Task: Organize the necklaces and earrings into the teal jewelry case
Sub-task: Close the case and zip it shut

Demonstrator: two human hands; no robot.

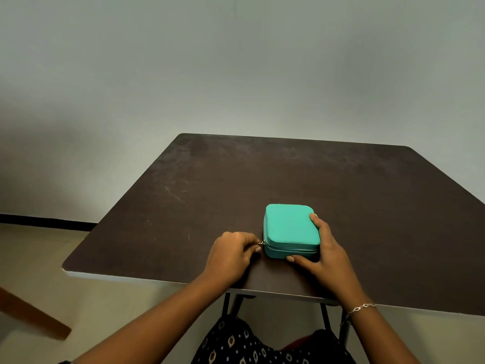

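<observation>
Between both hands, teal jewelry case [290, 228], left hand [231, 252] pinching zipper pull [261, 243]

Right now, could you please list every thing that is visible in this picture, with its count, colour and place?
jewelry case: one, teal, closed, on the near part of the table.
zipper pull: one, metallic, at the case's near left corner.
table: one, dark brown, centre.
wall: one, pale grey, behind the table.
floor: beige, left and below.
wooden bar: one, brown, lower left.
patterned garment: one, black, bottom edge.
bracelet: one, silver, right wrist.
left hand: pinches the zipper pull.
right hand: grips the case's right side.
</observation>
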